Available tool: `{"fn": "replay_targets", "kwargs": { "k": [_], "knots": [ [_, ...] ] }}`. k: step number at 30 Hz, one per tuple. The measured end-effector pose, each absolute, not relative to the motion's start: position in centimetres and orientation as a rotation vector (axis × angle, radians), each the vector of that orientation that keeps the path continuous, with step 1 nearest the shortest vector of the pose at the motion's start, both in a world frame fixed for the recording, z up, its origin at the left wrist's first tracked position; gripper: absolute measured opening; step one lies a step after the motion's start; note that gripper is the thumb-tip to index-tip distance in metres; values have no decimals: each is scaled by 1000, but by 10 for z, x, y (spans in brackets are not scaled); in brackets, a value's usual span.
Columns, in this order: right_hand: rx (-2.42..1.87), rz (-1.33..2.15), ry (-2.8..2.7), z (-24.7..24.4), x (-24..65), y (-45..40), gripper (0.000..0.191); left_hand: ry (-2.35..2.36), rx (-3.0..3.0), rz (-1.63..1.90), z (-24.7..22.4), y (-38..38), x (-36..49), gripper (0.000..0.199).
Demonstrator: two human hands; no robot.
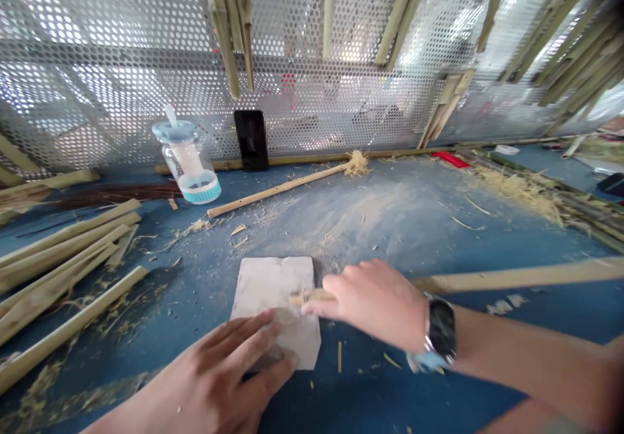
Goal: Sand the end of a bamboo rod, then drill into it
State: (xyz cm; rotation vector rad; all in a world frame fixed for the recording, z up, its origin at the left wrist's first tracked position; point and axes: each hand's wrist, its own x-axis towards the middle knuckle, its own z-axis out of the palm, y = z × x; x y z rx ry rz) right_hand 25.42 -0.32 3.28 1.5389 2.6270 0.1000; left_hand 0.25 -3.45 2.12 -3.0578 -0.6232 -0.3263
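Note:
A whitish rectangular sheet (273, 278), stiff paper by its look, lies on the blue table in front of me. My left hand (224, 362) rests on its lower left part with fingers stretched out, pressing it flat. My right hand (370, 297), with a watch on the wrist, is closed around a bamboo strip (517, 277). The strip's near end sticks out past my thumb over the sheet, and its long part runs off to the right behind my wrist. Whether that end touches the sheet I cannot tell.
Several split bamboo pieces (58, 245) lie at the left. A drinking bottle (192, 167) and an upright phone (251, 140) stand by the perforated metal screen (302, 89). A thin bamboo stick (277, 189) and a pile of shavings (521, 187) lie farther back.

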Motion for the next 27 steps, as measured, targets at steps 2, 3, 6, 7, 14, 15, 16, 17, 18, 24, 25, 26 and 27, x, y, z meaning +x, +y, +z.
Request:
{"fn": "replay_targets", "kwargs": {
  "k": [2, 3, 6, 7, 14, 15, 16, 17, 18, 24, 25, 26, 27],
  "knots": [
    [1563, 138, 2618, 31, 256, 3, 57, -614, -3075, -244, 21, -35, 1, 49],
    [1550, 155, 2621, 31, 256, 2, 53, -616, -3083, -201, 22, -35, 1, 49],
    [1457, 131, 2647, 30, 251, -16, 45, -616, -3102, -147, 24, -34, 2, 50],
    [1435, 108, 2652, 31, 249, -23, 46, -619, -3108, -142, 25, -34, 3, 50],
    [1527, 193, 2548, 34, 256, 2, 55, -677, -3128, -147, 25, -34, 3, 43],
    [1527, 204, 2536, 34, 256, 2, 54, -689, -3126, -168, 25, -34, 3, 42],
    [1508, 195, 2544, 34, 255, -2, 52, -697, -3127, -186, 26, -35, 3, 42],
    [1476, 167, 2567, 34, 253, -8, 50, -698, -3133, -197, 26, -35, 3, 41],
    [1441, 131, 2600, 33, 250, -17, 49, -688, -3144, -205, 27, -35, 4, 41],
    [1389, 103, 2616, 39, 254, -15, 53, -634, -3193, -252, 28, -35, 3, 38],
    [1409, 132, 2584, 41, 256, -8, 53, -639, -3190, -261, 28, -35, 3, 38],
    [1424, 150, 2561, 43, 257, -3, 52, -640, -3187, -269, 28, -35, 2, 38],
    [1431, 153, 2552, 43, 257, -2, 52, -640, -3184, -270, 28, -36, 2, 38]
  ]
}}
